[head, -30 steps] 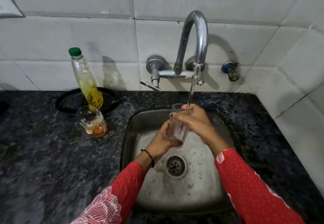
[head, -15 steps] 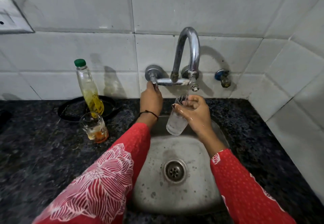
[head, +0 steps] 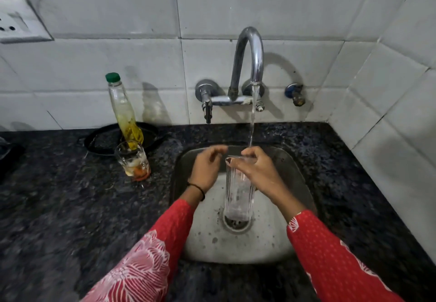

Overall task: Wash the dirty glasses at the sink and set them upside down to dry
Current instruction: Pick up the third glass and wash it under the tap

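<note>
A tall clear ribbed glass (head: 238,195) hangs upright over the steel sink (head: 292,171), above the drain. My right hand (head: 256,168) grips it by the rim. Water runs from the chrome tap (head: 253,58) in a thin stream onto my right fingers at the rim. My left hand (head: 207,167) hovers just left of the rim, fingers loosely curled and holding nothing. A second glass (head: 133,160), dirty with orange and white residue, stands on the dark counter left of the sink.
A bottle (head: 122,110) with a green cap and yellow liquid stands behind the dirty glass, on a black round pan (head: 103,140). The tap lever (head: 207,112) points down. A socket plate (head: 18,20) sits on the tiled wall at the upper left.
My left hand has left the tap lever and come down beside the glass rim. My right hand has lowered the glass into the sink. The water stream is fuller.
</note>
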A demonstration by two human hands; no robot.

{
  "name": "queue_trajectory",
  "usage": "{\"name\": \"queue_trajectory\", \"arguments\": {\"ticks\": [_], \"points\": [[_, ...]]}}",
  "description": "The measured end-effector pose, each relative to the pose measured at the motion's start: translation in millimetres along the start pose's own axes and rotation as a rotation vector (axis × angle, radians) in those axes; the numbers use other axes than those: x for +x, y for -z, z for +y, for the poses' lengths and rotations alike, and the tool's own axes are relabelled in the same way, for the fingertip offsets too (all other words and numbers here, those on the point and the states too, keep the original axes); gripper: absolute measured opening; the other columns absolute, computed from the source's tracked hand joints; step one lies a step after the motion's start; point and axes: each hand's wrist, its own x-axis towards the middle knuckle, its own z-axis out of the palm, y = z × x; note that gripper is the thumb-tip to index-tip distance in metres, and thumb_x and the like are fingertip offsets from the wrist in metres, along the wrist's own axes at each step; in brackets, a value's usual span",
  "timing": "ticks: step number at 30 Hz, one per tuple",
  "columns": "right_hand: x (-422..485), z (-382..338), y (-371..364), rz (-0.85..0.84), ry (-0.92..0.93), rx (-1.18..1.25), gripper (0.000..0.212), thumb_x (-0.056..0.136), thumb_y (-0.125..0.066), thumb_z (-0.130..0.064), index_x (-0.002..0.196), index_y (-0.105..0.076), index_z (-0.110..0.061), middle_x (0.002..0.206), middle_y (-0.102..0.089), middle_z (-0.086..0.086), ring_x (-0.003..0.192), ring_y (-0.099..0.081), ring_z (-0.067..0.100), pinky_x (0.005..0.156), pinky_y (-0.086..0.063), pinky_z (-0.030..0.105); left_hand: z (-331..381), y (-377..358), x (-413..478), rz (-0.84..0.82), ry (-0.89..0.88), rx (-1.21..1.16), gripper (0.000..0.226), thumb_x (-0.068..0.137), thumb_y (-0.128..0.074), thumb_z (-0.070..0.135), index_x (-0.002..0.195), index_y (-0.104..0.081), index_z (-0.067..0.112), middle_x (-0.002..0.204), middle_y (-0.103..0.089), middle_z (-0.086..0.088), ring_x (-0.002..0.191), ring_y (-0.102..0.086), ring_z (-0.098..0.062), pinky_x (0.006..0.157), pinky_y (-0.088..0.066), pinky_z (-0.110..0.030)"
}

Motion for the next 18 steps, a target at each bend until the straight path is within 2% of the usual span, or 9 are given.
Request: {"name": "queue_trajectory", "arguments": {"ticks": [2, 5, 6, 8, 11, 13, 14, 16, 18], "points": [[-9.6, 1.9, -4.8, -0.087, -0.106, 0.098, 0.04, 0.08, -0.068, -0.046, 0.107, -0.056, -0.018, 0.097, -0.064, 0.002, 0.076, -0.061, 0.01, 0.059, -0.051, 0.018, -22.1, -7.9, -26.3, -0.086, 0.166, -0.066, 0.021, 0.09, -0.049, -0.008, 0.104, -0.065, -0.006, 0.094, -0.065, -0.009, 0.081, -0.062, -0.004, 0.084, -0.053, -0.031], [-17.3, 9.7, -15.3, -0.338, -0.288, 0.298, 0.035, 0.085, -0.06, -0.049, 0.107, -0.064, -0.023, 0.098, -0.071, 0.006, 0.083, -0.068, 0.013, 0.07, -0.055, 0.025, -38.2, -18.7, -50.6, -0.125, 0.377, -0.145, 0.018, 0.091, -0.05, -0.003, 0.089, -0.067, 0.004, 0.084, -0.065, -0.006, 0.092, -0.062, -0.027, 0.089, -0.051, -0.044], [-17.7, 13.0, -19.1, -0.399, -0.361, 0.341, 0.041, 0.084, -0.06, -0.051, 0.112, -0.063, -0.022, 0.099, -0.071, 0.008, 0.084, -0.069, 0.017, 0.073, -0.056, 0.029, -38.0, -21.7, -55.0, -0.13, 0.415, -0.174, 0.021, 0.092, -0.05, 0.0, 0.083, -0.066, 0.011, 0.084, -0.065, -0.004, 0.094, -0.062, -0.03, 0.089, -0.05, -0.045], [-17.5, 18.0, -22.6, -0.464, -0.482, 0.408, 0.046, 0.082, -0.061, -0.052, 0.112, -0.063, -0.016, 0.088, -0.072, 0.011, 0.075, -0.071, 0.021, 0.071, -0.058, 0.032, -38.3, -23.2, -59.4, -0.128, 0.477, -0.216, 0.027, 0.094, -0.047, 0.004, 0.078, -0.064, 0.019, 0.083, -0.064, -0.001, 0.088, -0.061, -0.024, 0.081, -0.05, -0.037], [-17.1, 25.2, -17.1, -0.479, -0.58, 0.535, 0.053, 0.084, -0.058, -0.052, 0.1, -0.068, -0.002, 0.074, -0.071, 0.013, 0.064, -0.069, 0.022, 0.062, -0.057, 0.029, -40.1, -20.0, -61.5, -0.15, 0.451, -0.126, 0.031, 0.094, -0.045, -0.002, 0.072, -0.061, 0.014, 0.075, -0.058, -0.003, 0.082, -0.054, -0.022, 0.075, -0.046, -0.033], [-17.6, 34.1, -14.2, -0.457, -0.612, 0.608, 0.054, 0.084, -0.056, -0.055, 0.092, -0.07, -0.004, 0.076, -0.07, 0.013, 0.067, -0.068, 0.022, 0.066, -0.056, 0.031, -40.7, -16.9, -64.3, -0.201, 0.367, -0.074, 0.023, 0.093, -0.046, -0.005, 0.087, -0.063, 0.008, 0.083, -0.061, -0.005, 0.083, -0.058, -0.018, 0.08, -0.05, -0.034], [-16.8, 39.9, -15.2, -0.413, -0.63, 0.618, 0.055, 0.083, -0.054, -0.059, 0.09, -0.07, -0.006, 0.077, -0.071, 0.012, 0.068, -0.068, 0.022, 0.068, -0.055, 0.032, -38.3, -14.6, -68.0, -0.238, 0.329, -0.084, 0.022, 0.091, -0.048, -0.008, 0.103, -0.062, 0.005, 0.09, -0.062, -0.001, 0.082, -0.062, -0.007, 0.079, -0.051, -0.025], [-16.2, 50.7, -20.3, -0.309, -0.664, 0.65, 0.056, 0.083, -0.051, -0.062, 0.092, -0.07, -0.01, 0.078, -0.072, 0.011, 0.067, -0.069, 0.022, 0.063, -0.055, 0.032, -39.1, -7.6, -79.3, -0.315, 0.233, -0.068, 0.048, 0.086, -0.056, -0.012, 0.13, -0.046, 0.002, 0.108, -0.056, 0.01, 0.087, -0.06, 0.015, 0.079, -0.045, -0.007], [-19.0, 59.6, -29.7, -0.236, -0.704, 0.728, 0.057, 0.084, -0.049, -0.062, 0.092, -0.068, -0.009, 0.071, -0.072, 0.011, 0.058, -0.069, 0.023, 0.054, -0.057, 0.031, -44.2, -1.3, -92.9, -0.36, 0.179, -0.026, 0.073, 0.077, -0.07, -0.003, 0.141, -0.034, 0.006, 0.125, -0.051, 0.01, 0.104, -0.053, 0.015, 0.091, -0.04, -0.006]]}}
